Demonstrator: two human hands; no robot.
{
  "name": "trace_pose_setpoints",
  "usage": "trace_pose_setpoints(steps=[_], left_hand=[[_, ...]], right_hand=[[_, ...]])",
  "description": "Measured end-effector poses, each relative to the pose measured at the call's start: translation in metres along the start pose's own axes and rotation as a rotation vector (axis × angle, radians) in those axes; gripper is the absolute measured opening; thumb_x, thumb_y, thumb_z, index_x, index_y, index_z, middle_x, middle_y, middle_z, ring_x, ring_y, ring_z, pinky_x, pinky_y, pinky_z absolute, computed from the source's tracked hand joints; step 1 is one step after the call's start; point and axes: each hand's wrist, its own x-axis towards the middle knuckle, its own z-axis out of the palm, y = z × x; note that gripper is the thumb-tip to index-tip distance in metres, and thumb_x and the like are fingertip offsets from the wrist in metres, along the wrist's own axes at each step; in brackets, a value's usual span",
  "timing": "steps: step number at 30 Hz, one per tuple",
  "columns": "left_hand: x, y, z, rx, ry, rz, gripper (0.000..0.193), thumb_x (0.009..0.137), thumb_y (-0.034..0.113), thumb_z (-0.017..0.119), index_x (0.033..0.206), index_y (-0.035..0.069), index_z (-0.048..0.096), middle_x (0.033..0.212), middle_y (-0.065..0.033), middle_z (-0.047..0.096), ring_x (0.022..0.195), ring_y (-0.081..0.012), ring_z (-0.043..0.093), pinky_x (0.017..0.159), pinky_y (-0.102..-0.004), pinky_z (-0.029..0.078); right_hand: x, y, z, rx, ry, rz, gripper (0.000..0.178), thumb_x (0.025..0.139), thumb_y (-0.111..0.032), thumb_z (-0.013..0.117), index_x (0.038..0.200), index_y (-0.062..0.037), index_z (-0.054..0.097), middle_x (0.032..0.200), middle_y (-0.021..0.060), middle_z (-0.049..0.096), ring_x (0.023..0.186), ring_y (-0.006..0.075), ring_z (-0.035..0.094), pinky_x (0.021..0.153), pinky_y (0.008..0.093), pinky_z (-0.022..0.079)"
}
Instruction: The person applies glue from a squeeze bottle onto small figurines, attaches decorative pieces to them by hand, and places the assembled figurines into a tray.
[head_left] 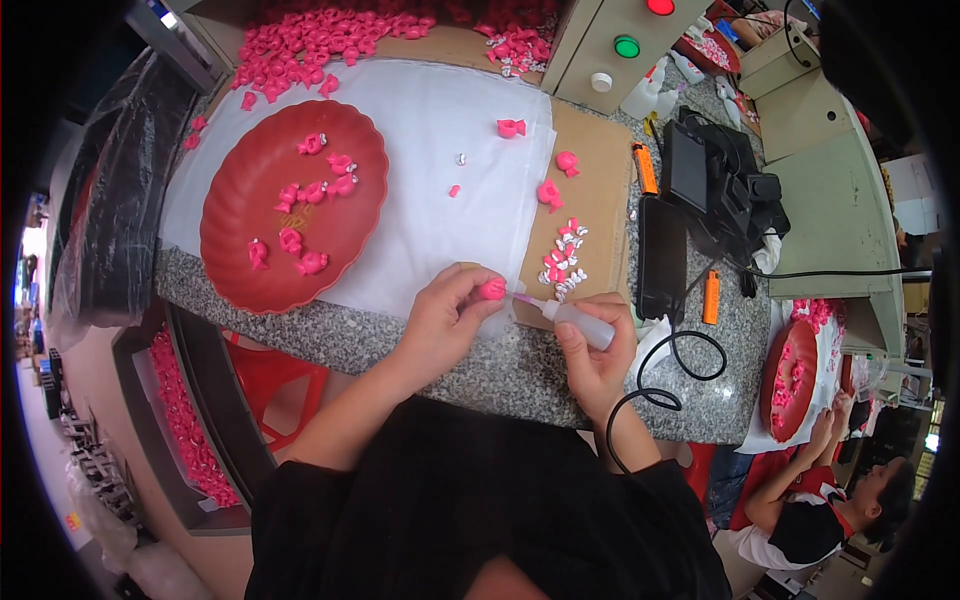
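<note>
Between the thumb and fingers of my left hand (447,318) is a small pink plastic piece (492,289). My right hand (600,352) grips a translucent squeeze bottle (584,325), its thin nozzle pointing left at the pink piece; whether the tip touches it I cannot tell. Just beyond the bottle, small white and pink parts (562,262) lie in a loose group on a brown cardboard sheet (590,150). Two pink pieces (550,194) rest farther up that sheet. On the white paper (430,130) are one more pink piece (511,128) and two tiny parts.
A red scalloped tray (230,200) with several pink pieces stands left. Heaped pink parts (310,45) fill the shelf behind. On the right are orange lighters (711,297), black devices (690,175) and a looping black cable (672,402). A co-worker (800,510) sits far right.
</note>
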Motion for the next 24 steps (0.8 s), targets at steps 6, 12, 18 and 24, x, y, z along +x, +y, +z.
trace_pose_setpoints(steps=[6, 12, 18, 24], left_hand=[[0.007, 0.021, -0.016, 0.074, -0.229, -0.013, 0.025, 0.079, 0.000, 0.051, 0.103, 0.001, 0.054, 0.089, -0.0065, 0.051, 0.082, -0.0130, 0.049, 0.073, -0.0237, 0.040], [0.016, 0.022, -0.024, 0.067, -0.419, -0.028, 0.026, 0.081, 0.004, 0.049, 0.107, 0.003, 0.053, 0.091, -0.0085, 0.052, 0.085, -0.0170, 0.049, 0.076, -0.0259, 0.039], [0.015, 0.019, -0.024, 0.080, -0.454, -0.024, 0.026, 0.082, 0.005, 0.049, 0.108, 0.003, 0.053, 0.093, -0.0077, 0.052, 0.086, -0.0160, 0.049, 0.076, -0.0254, 0.039], [0.015, 0.017, -0.024, 0.097, -0.479, -0.031, 0.026, 0.083, 0.007, 0.050, 0.108, 0.001, 0.053, 0.094, -0.0071, 0.052, 0.087, -0.0146, 0.050, 0.076, -0.0247, 0.040]], right_hand=[[0.006, -0.009, -0.010, 0.144, 0.000, 0.176, 0.025, 0.077, -0.007, 0.060, 0.094, -0.0010, 0.042, 0.090, 0.0089, 0.047, 0.079, 0.0144, 0.049, 0.069, 0.0241, 0.041], [0.017, -0.007, -0.018, 0.139, -0.081, 0.230, 0.023, 0.077, -0.012, 0.062, 0.088, -0.0022, 0.045, 0.086, 0.0069, 0.049, 0.077, 0.0135, 0.050, 0.067, 0.0241, 0.041], [0.022, -0.008, -0.017, 0.088, -0.110, 0.229, 0.023, 0.075, -0.015, 0.064, 0.085, -0.0028, 0.047, 0.083, 0.0064, 0.051, 0.074, 0.0136, 0.051, 0.065, 0.0246, 0.041], [0.024, -0.005, -0.019, 0.013, -0.142, 0.200, 0.025, 0.075, -0.016, 0.065, 0.084, -0.0026, 0.047, 0.080, 0.0070, 0.051, 0.073, 0.0147, 0.052, 0.065, 0.0255, 0.042]])
